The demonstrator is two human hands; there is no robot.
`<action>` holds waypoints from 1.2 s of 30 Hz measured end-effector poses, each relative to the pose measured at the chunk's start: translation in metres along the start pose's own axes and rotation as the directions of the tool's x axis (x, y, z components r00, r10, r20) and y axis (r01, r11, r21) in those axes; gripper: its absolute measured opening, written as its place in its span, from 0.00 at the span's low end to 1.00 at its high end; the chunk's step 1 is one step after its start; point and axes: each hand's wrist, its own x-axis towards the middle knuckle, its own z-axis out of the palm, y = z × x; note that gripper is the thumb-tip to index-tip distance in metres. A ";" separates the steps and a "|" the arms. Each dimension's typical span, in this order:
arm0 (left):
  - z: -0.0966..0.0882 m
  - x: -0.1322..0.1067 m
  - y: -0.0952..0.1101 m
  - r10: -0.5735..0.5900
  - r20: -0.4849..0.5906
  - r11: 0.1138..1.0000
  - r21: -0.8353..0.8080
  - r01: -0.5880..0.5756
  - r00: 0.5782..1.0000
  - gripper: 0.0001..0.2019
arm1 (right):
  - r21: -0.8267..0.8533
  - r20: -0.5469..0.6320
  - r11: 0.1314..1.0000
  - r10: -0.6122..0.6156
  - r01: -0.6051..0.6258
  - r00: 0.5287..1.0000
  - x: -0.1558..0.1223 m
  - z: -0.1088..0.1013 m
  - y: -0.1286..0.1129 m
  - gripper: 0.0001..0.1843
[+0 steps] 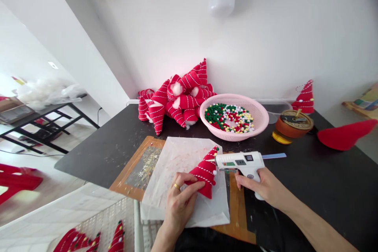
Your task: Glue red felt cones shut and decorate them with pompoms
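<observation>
one red cone (205,175), partly hidden in the gripping left hand (180,206); right hand (261,187) clasps a glue gun (240,162)

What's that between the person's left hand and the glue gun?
In the head view, a white-striped red fabric cone tree lies there, held against the paper by the left hand, beside the nozzle of the white hot glue gun.

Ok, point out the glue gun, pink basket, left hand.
glue gun (239,161), head view, on its white body
pink basket (261,118), head view, on its right wall
left hand (178,204), head view, on the back of the hand
</observation>
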 end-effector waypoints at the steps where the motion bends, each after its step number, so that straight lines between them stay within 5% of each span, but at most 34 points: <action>1: 0.000 0.000 0.000 -0.002 -0.001 1.000 0.000 0.002 1.000 0.15 | -0.026 -0.004 1.000 0.004 -0.004 1.000 0.000 0.001 0.000 0.16; 23: 0.000 0.000 0.001 0.004 0.012 1.000 -0.024 -0.003 1.000 0.17 | -0.198 0.026 0.979 -0.036 0.041 0.999 -0.003 0.010 0.006 0.14; 36: 0.001 0.000 0.000 0.019 0.010 0.999 -0.044 -0.019 1.000 0.17 | -0.245 0.018 0.969 -0.028 0.032 0.999 -0.004 0.011 0.005 0.23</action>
